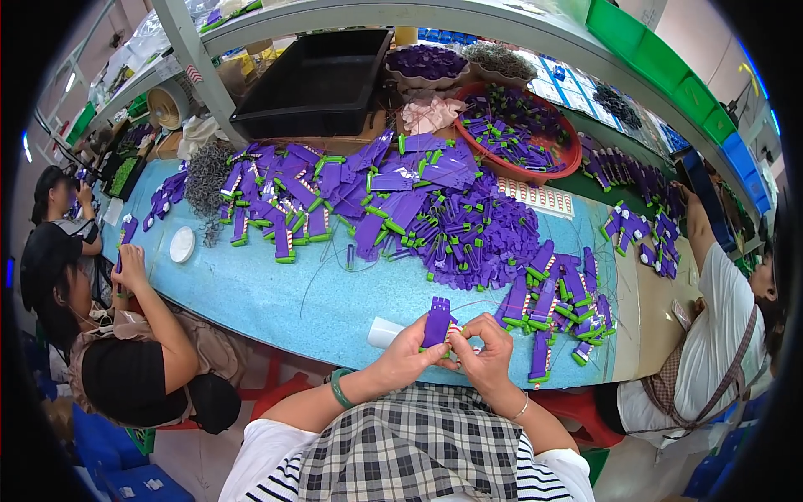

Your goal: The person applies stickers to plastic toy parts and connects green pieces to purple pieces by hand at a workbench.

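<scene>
Close in front of my body, my left hand (403, 356) is closed around a flat purple plastic part (437, 323) with a notched top end. My right hand (487, 358) pinches at the right edge of that part, where a red-and-white striped strip and a bit of green show. Whether anything smaller is between those fingertips is hidden. A small white sheet (385, 332) lies on the table beside my left hand. To the right of my hands is a loose pile of purple parts with green ends and striped edges (544, 303).
A big heap of purple and green parts (410, 188) covers the middle of the blue table (276, 293). Behind it stand a black tray (318, 79) and a red basin (565, 163) of similar pieces. Wire coils (207, 180) lie left. Co-workers sit on both sides (125, 368).
</scene>
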`<state>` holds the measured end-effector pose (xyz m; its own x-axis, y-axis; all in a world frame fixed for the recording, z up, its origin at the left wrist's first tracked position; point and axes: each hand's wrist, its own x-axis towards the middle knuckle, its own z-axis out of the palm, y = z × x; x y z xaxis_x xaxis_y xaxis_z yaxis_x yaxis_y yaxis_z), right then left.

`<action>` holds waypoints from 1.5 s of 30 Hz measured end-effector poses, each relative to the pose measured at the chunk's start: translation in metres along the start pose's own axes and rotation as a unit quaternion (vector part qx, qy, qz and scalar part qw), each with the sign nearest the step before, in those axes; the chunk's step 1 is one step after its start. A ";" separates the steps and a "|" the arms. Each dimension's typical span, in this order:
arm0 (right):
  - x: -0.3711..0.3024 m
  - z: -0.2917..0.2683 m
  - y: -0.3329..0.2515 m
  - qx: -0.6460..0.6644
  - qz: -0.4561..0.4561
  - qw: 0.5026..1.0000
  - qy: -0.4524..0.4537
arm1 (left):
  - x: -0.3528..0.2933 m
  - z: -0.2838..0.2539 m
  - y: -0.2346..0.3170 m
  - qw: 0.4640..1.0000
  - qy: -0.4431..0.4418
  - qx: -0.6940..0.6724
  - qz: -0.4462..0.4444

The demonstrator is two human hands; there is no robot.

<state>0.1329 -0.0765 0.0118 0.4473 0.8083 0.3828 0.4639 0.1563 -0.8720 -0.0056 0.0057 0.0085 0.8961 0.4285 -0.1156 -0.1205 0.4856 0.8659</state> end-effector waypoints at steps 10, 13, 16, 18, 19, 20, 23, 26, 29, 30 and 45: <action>0.009 0.003 0.003 0.093 0.076 0.976 -0.183 | 0.004 0.005 -0.007 0.949 -0.047 -0.260 -0.170; 0.012 -0.001 0.000 0.093 0.058 0.971 -0.212 | 0.009 0.003 -0.012 0.911 -0.046 -0.318 -0.257; 0.006 -0.001 0.001 0.231 0.156 0.942 -0.188 | 0.011 -0.006 -0.026 0.874 -0.238 -0.358 -0.225; 0.007 -0.005 0.002 0.339 0.233 0.896 -0.165 | 0.008 0.004 -0.011 0.890 -0.219 -0.341 -0.209; 0.007 -0.007 0.005 0.363 0.233 0.884 -0.183 | 0.008 0.003 -0.009 0.898 -0.209 -0.331 -0.202; 0.010 -0.008 -0.004 0.407 0.238 0.868 -0.157 | 0.008 0.007 0.002 0.974 -0.127 -0.142 -0.123; 0.020 -0.014 -0.008 0.453 0.271 0.842 -0.114 | 0.003 -0.005 0.021 0.944 0.002 0.297 0.142; 0.022 -0.021 0.001 0.409 0.286 0.860 -0.104 | 0.013 -0.015 0.044 0.696 0.026 0.560 0.449; 0.027 -0.020 -0.010 0.394 0.276 0.862 -0.159 | 0.012 -0.013 0.049 0.590 0.009 0.629 0.507; 0.028 -0.018 -0.010 0.396 0.275 0.862 -0.157 | 0.011 -0.015 0.044 0.583 0.001 0.629 0.514; 0.016 -0.006 -0.008 0.461 0.410 0.749 -0.241 | 0.003 -0.014 0.037 0.525 -0.055 0.601 0.600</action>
<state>0.1408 -0.0679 0.0266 -0.1380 0.9238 -0.3571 -0.6409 -0.3582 -0.6789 -0.0131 0.0358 0.0335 0.5112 -0.2020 0.8354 -0.3290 -0.9439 -0.0269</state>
